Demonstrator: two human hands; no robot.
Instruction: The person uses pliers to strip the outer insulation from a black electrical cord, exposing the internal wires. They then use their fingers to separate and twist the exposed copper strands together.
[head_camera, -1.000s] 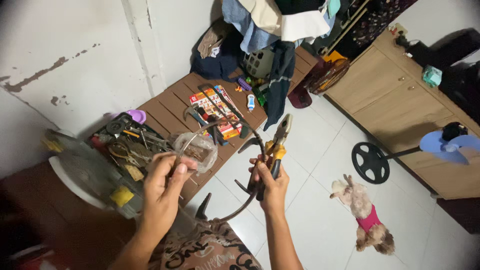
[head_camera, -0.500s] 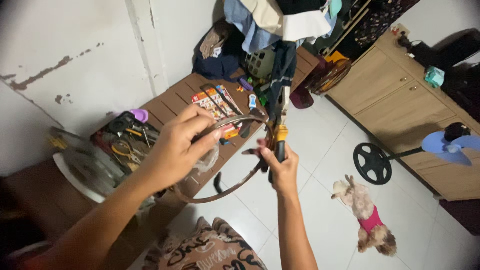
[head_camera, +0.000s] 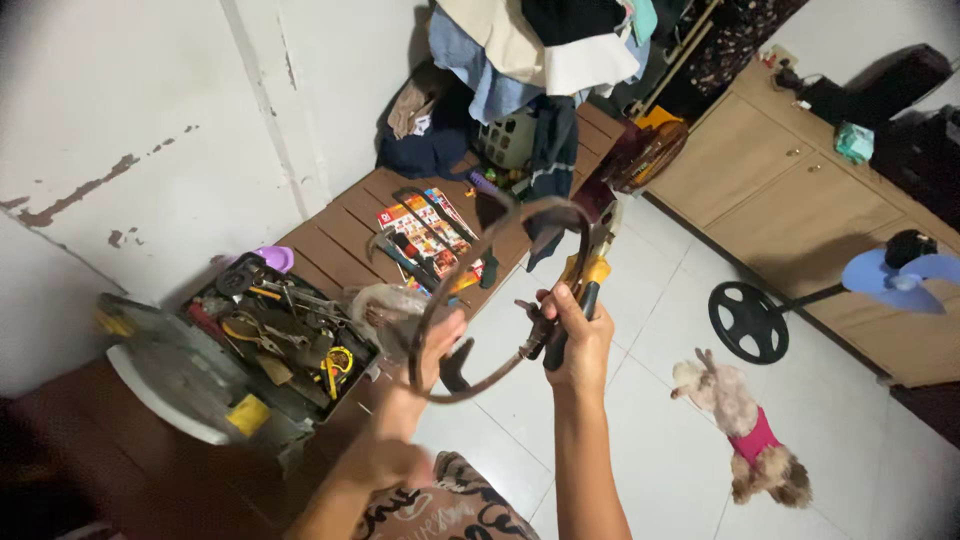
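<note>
Beside the open toolbox (head_camera: 262, 345), both hands apparently grip a curved metal band (head_camera: 500, 225).

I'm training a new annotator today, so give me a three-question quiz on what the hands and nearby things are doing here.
1. True or false: the right hand grips yellow-handled pliers.
2. What does the left hand hold? A) curved dark metal band B) hammer C) magazine
3. Fill in: the open toolbox of mixed hand tools rests on a slatted wooden ____.

Key: 1 true; 2 A; 3 bench.
</note>
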